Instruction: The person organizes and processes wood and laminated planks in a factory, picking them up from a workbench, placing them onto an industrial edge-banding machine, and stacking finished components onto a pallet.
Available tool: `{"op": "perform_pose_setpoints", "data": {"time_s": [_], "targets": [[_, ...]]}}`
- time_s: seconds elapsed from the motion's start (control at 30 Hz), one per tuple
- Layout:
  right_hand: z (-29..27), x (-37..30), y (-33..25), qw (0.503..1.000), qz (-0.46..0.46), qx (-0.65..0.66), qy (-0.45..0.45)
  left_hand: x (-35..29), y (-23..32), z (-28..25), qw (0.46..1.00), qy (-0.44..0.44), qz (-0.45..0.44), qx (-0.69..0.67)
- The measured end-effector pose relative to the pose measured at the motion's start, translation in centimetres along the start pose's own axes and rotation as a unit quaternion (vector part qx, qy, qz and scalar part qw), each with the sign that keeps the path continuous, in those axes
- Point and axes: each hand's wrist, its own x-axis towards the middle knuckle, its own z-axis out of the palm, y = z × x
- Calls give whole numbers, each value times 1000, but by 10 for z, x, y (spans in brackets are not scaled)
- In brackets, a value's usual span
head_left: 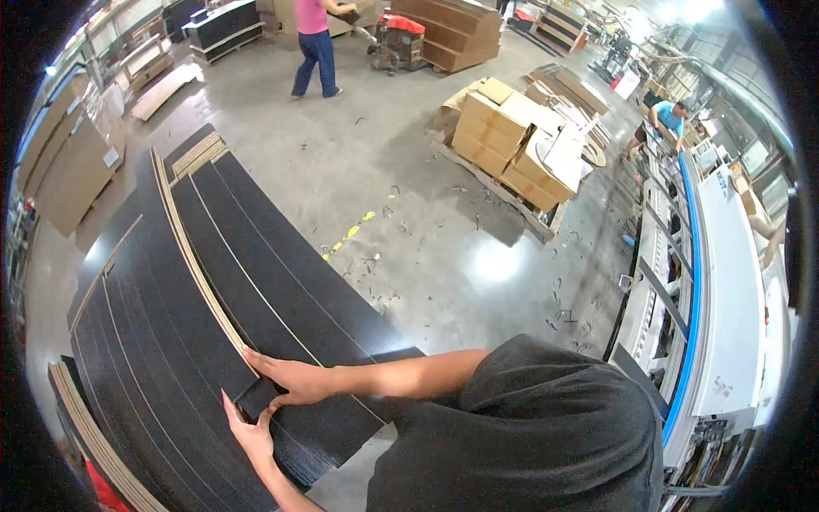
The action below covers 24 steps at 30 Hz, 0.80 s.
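Long black boards with pale raw edges lie side by side in stacks in front of me and to my left. One black board with a pale edge runs lengthwise away from my hands, on top of the others. My right hand grips its near end, with the fingers along the pale edge and the thumb bent toward me. My left hand is curved round the other corner of that end, its thumb close to the right thumb. A wider stack of black boards lies just right of it. The undersides of my fingers are partly hidden.
Cardboard boxes stand on a pallet ahead to the right. A long machine with a blue rail runs along my right, where a person in blue bends over. Another person in pink stands far ahead. Scraps litter the concrete floor.
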Motion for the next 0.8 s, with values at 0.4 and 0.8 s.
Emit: {"op": "perform_pose_setpoints", "data": {"time_s": [0.4,0.8], "targets": [[-2,9,-43,988,142,-22,62,-3,20,-5,992,87,-28,87],[25,17,-28,970,80,-230,29,0,12,-13,968,92,-8,232]]}}
